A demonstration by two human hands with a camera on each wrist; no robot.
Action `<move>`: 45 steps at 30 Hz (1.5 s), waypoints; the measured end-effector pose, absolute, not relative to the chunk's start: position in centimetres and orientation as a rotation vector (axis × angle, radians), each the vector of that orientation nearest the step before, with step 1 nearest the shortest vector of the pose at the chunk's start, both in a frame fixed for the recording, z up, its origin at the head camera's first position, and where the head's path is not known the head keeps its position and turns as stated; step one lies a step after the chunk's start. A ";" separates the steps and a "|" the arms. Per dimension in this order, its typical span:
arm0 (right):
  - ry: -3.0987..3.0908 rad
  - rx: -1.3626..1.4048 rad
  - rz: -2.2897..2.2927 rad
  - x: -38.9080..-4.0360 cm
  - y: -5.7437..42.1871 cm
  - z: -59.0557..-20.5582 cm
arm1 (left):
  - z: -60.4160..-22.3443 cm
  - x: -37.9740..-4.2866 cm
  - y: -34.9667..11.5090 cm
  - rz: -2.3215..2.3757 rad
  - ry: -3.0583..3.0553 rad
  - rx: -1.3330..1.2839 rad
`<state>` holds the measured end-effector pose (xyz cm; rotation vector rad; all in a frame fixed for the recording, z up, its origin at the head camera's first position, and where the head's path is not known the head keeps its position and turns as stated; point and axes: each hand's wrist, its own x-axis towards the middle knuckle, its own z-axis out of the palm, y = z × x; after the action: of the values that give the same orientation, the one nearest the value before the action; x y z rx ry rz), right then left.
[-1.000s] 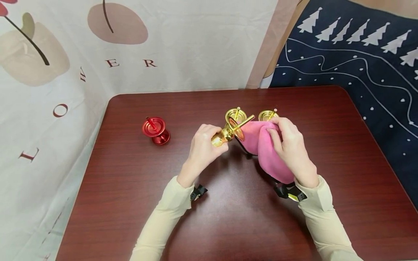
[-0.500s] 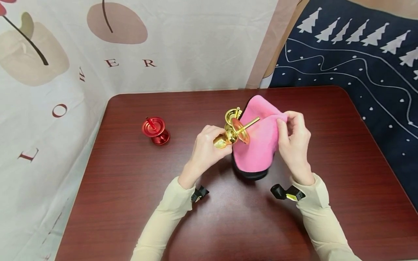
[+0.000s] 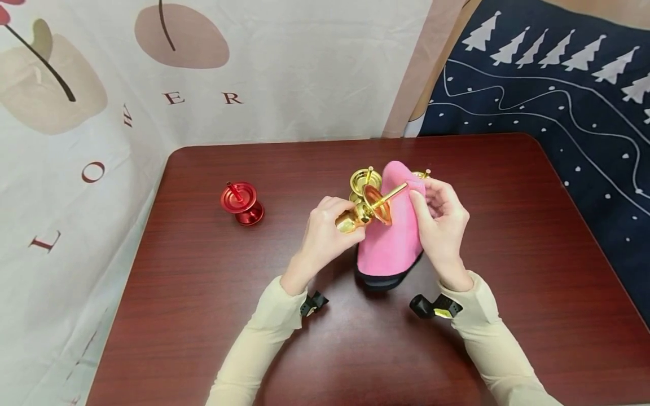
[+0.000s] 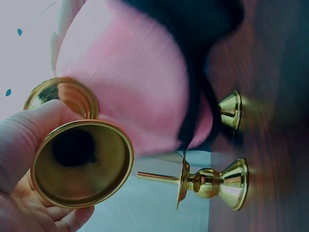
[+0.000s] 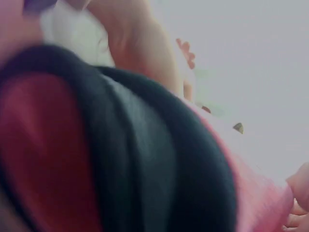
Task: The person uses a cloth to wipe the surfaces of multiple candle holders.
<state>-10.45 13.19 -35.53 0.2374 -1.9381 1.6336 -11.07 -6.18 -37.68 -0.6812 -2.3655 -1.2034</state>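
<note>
My left hand grips a gold candlestick by its base and lower stem, tilted so the spike points up and right. In the left wrist view, the hollow underside of its base faces the camera. My right hand pinches a pink cloth with black edging near the spike's tip. The cloth hangs behind and below the candlestick's dish, and its lower black rim is close to the table. In the right wrist view, the black edging looms large and blurred.
Two more gold candlesticks stand behind the cloth: one by its left side, the other mostly hidden on the right. A red candlestick stands at the left on the brown table. Printed fabric hangs behind.
The cloth has swung left, now upright behind the held candlestick. My right hand moved right and back left with it. My left hand shifted slightly right with the candlestick.
</note>
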 end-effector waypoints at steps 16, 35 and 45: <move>-2.030 0.602 1.981 -8.9 12.6 -37.6 | -37.8 -11.3 -6.0 -1.250 -2.247 -0.593; -2.035 0.581 0.880 -10.6 14.5 -36.8 | -37.1 -11.1 -6.6 -1.173 -2.301 -0.599; -2.113 0.721 0.706 -10.4 14.2 -36.1 | -37.1 -11.1 -6.4 -1.131 -2.315 -0.628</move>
<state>-10.40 14.21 -36.13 0.7209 -2.1131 0.7059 -11.10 -6.40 -37.13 -0.6282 -2.3153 -1.1308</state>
